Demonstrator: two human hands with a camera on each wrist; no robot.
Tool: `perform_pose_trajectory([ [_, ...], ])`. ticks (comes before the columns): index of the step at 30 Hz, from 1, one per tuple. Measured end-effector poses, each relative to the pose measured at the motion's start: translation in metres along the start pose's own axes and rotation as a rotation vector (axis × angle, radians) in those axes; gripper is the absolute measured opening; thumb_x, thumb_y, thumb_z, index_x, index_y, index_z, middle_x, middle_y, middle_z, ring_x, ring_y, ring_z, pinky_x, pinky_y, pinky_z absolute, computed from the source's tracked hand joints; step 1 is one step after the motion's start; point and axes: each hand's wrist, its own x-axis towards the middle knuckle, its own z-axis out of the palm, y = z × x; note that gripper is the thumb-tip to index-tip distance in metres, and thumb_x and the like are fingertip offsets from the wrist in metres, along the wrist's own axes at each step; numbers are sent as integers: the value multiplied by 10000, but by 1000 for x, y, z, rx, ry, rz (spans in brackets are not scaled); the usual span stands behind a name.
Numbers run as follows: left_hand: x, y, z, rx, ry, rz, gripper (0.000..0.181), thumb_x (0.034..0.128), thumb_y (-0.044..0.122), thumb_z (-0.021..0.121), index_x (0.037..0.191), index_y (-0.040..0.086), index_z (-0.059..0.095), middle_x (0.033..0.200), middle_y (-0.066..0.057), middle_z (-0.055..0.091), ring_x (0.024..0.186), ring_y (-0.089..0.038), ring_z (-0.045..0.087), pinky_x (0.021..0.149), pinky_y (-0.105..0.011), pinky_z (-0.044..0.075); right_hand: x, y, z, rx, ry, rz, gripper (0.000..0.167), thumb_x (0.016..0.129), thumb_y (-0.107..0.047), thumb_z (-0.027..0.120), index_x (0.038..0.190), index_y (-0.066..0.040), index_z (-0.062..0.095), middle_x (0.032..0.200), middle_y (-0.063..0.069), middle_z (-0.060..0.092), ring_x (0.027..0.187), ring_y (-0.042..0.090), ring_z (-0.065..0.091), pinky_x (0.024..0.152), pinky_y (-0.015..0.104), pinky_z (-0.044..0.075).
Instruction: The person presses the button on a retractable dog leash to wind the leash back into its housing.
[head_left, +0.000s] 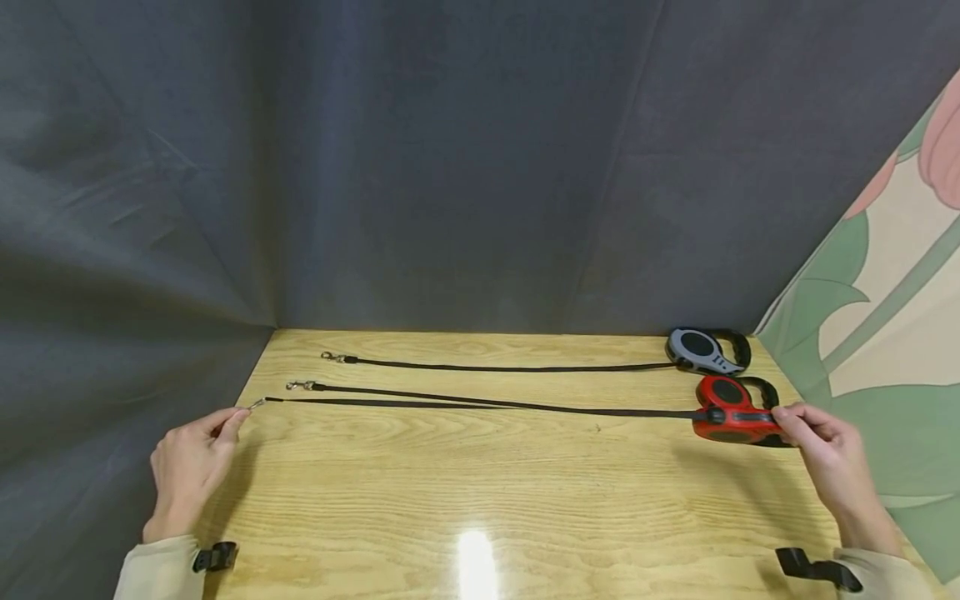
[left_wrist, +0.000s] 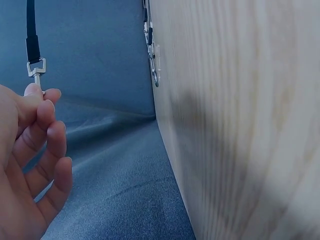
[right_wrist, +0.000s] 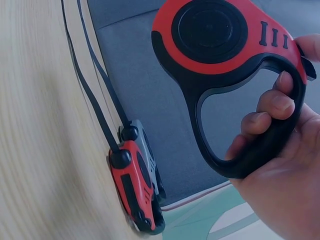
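The held red retractable leash (right_wrist: pixel 167 17) is raised off the desk (head_left: pixel 412 483), on the near side of the lying red leash (right_wrist: pixel 125 167). The right grip (head_left: pixel 836 454), nearer that leash, curls round its handle (right_wrist: pixel 235 167); the left grip (head_left: pixel 193 462) pinches its snap hook (left_wrist: pixel 37 72), strap (head_left: pixel 375 403) running crosswise between. Hidden: the snap hook's end. Indistinct: overlapping straps left of the lying red leash.

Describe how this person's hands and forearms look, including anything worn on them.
The left hand and right hand are both bare, without gloves. A plain cream left sleeve and matching right sleeve end near the wrists. By each cuff sits a black fitting: left fitting, right fitting.
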Motion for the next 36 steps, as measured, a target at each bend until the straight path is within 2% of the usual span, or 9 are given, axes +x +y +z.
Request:
perform_pose_trajectory([
  [5,0,2,2,-7,6,26,231,1009,308,742,1079,119,853,754,-101,777,558,-327,630,504,-468,426,3,2,8,-23,-13,-11,329,1015,54,577,775,-123,716,707,-145,611,715,56,486,657,219,351],
  [12,1,7,6,-19,22,63,214,998,289,756,1075,116,855,666,-71,732,491,-193,517,490,-413,397,3,2,14,65,-31,-7,325,1013,67,566,769,-101,701,718,-119,600,728,71,481,660,224,352],
  [17,0,10,8,-24,22,60,221,1001,300,754,1086,122,854,632,-30,708,477,-144,452,506,-367,372,3,1,16,59,-27,-15,335,1011,64,565,776,-121,717,712,-122,601,718,70,479,650,227,355],
  [20,-1,10,9,-23,36,52,201,990,295,765,1066,135,860,699,-49,757,501,-171,514,508,-418,406,5,0,18,62,-48,-26,335,1011,77,556,782,-116,707,708,-114,594,713,75,473,651,238,351],
  [23,-2,10,10,-26,55,63,178,971,277,782,1047,139,864,748,-81,781,529,-273,599,521,-492,439,6,1,21,28,-65,-32,335,1016,71,547,774,-118,681,703,-125,584,711,79,457,653,253,330],
  [27,-1,11,11,-39,96,98,143,930,232,816,1006,123,868,703,-84,761,531,-299,624,514,-509,448,7,2,24,-15,-72,-23,322,1027,47,553,769,-118,651,695,-133,560,708,91,425,648,289,285],
  [29,-1,12,12,-48,108,107,131,909,212,835,990,115,869,663,-65,738,507,-218,592,503,-456,435,7,2,26,-21,-79,-20,313,1029,43,558,774,-115,648,693,-126,549,709,97,416,651,301,273],
  [34,-1,15,12,-111,139,102,109,854,152,881,952,104,871,640,-38,730,528,116,502,546,-251,421,6,2,30,32,-111,-22,308,1030,61,552,768,-83,629,696,-89,531,712,108,407,661,320,252],
  [36,-1,17,12,-170,155,92,96,834,108,893,924,86,869,617,82,715,543,203,475,562,-164,419,7,1,32,66,-117,-29,314,1027,78,543,766,-74,627,694,-77,526,706,110,405,663,328,245],
])
